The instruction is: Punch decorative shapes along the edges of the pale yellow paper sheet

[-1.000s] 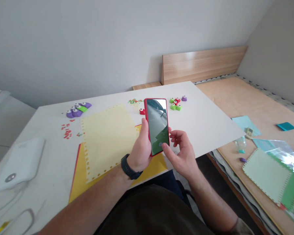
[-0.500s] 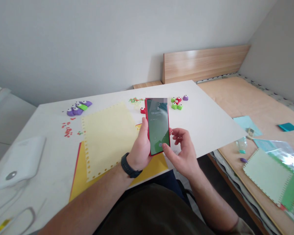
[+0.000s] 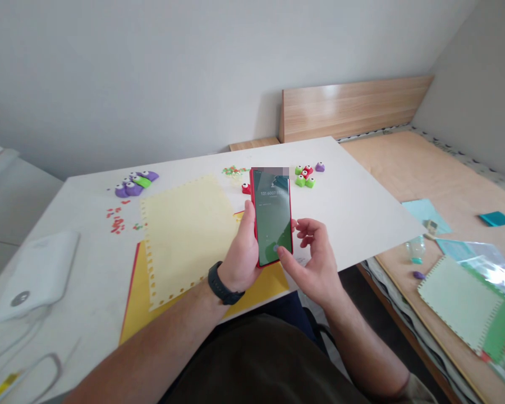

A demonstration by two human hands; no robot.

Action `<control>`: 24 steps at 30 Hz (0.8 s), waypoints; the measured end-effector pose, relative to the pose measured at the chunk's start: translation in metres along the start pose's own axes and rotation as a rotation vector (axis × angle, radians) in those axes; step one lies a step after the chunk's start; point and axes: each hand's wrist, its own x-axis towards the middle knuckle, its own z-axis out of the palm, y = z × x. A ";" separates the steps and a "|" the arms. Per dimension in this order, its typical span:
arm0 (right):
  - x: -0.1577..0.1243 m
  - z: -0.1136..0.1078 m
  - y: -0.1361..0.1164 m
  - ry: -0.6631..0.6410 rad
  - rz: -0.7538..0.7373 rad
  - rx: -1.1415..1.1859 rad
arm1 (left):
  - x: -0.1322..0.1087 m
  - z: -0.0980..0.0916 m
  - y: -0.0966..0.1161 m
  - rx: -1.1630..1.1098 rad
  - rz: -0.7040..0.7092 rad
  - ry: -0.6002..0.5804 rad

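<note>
A phone (image 3: 271,216) in a red case stands tilted up over the table, its lit screen facing me. My left hand (image 3: 244,241), with a dark watch (image 3: 223,283) on its wrist, is wrapped round the phone's left side and lower back. At the screen's lower right corner is the thumb of my right hand (image 3: 313,261). That hand's other fingers are loosely bent and apart beside the phone's right edge, with nothing in them. A small red figure with an eye (image 3: 246,188) shows partly behind the phone. Pale yellow sheet (image 3: 185,241) lies left of it.
Purple and green eyed figures (image 3: 135,185) sit at the table's back left, red and green ones (image 3: 305,176) at the back right. Red bits (image 3: 116,224) are scattered left. A white device (image 3: 40,275) with a cable lies near left. Sheets (image 3: 458,303) cover the right-hand board.
Both hands and the phone keep nearly the same pose. The view has shifted very slightly.
</note>
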 end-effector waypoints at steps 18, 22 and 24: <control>0.001 0.003 0.013 0.070 -0.009 0.033 | 0.001 -0.003 0.000 -0.062 -0.038 0.023; 0.001 0.001 0.015 0.083 -0.019 0.069 | -0.003 -0.003 0.002 -0.105 -0.057 -0.007; 0.000 -0.002 0.014 0.064 -0.023 0.089 | -0.008 -0.001 0.005 -0.135 -0.066 -0.036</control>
